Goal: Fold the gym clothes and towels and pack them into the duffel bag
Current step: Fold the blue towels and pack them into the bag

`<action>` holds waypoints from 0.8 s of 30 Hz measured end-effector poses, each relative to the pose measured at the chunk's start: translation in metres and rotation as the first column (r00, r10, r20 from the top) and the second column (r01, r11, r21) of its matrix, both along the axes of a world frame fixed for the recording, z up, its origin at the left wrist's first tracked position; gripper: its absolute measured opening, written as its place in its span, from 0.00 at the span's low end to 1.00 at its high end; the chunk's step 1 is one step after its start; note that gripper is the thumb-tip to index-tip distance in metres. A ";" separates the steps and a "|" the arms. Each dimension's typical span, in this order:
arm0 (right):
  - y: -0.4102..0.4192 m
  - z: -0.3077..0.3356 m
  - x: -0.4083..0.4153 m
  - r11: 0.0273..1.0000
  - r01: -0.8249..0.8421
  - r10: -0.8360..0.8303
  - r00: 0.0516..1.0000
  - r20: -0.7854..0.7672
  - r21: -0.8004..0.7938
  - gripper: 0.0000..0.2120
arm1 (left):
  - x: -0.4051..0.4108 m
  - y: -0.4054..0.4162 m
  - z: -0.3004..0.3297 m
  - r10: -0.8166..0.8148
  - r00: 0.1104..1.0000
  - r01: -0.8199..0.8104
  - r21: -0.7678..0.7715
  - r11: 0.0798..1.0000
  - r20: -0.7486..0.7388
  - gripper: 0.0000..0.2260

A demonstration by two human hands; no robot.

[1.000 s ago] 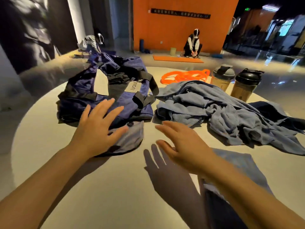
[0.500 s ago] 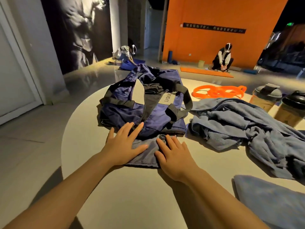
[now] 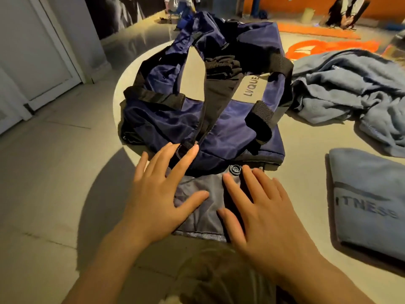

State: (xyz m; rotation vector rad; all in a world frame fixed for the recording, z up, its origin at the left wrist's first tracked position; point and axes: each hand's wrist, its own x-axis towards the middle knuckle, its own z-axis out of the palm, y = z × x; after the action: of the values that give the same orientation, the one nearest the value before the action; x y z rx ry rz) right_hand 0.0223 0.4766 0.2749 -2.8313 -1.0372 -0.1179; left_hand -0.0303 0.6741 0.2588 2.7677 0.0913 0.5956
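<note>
While both hands lie flat with fingers spread, the left hand point(image 3: 160, 194) and right hand point(image 3: 260, 207) press on a folded grey garment point(image 3: 199, 207) at the near edge of the round table point(image 3: 306, 150); neither grip is clenched or grasping anything. Just beyond it, touching, sits the navy duffel bag point(image 3: 219, 119), open, with dark clothing inside. A crumpled blue towel point(image 3: 355, 88) lies right of the bag, and a folded blue towel point(image 3: 368, 202) lies nearer.

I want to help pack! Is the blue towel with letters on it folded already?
Folded. The blue towel lies as a neat flat block with straight edges, unlike the rumpled towel behind it.
</note>
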 end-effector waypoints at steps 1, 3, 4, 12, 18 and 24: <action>-0.003 -0.003 -0.010 0.999 -0.002 0.001 1.000 0.013 0.047 0.28 | -0.009 -0.005 -0.004 0.007 1.000 -0.007 -0.007 1.000 0.025 0.30; -0.006 -0.008 -0.027 0.994 0.016 -0.021 0.999 0.049 0.104 0.28 | -0.022 -0.012 -0.009 0.015 0.999 -0.014 -0.022 1.000 0.048 0.29; -0.008 -0.008 -0.032 0.994 0.026 -0.031 0.999 0.042 0.103 0.28 | -0.027 -0.013 -0.010 0.025 0.998 -0.024 -0.014 1.000 0.050 0.29; -0.015 -0.006 -0.044 0.997 0.016 -0.015 1.000 -0.012 0.080 0.28 | -0.038 -0.017 -0.003 0.018 0.998 -0.018 -0.003 1.000 0.063 0.26; -0.068 0.031 -0.009 0.878 -0.062 0.087 0.996 -0.031 0.474 0.20 | -0.018 -0.054 0.017 -0.081 0.972 0.068 0.067 0.995 0.219 0.21; -0.166 0.034 0.058 0.859 0.445 -0.455 0.890 -0.021 0.253 0.23 | 0.013 -0.111 0.038 -0.177 0.935 0.206 -0.062 0.977 0.307 0.16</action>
State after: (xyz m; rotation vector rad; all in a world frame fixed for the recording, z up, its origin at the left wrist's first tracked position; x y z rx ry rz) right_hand 0.0800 0.3102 0.3086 -2.7800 -0.3101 -0.3251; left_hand -0.0173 0.5633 0.2965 2.5237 -0.2116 0.9237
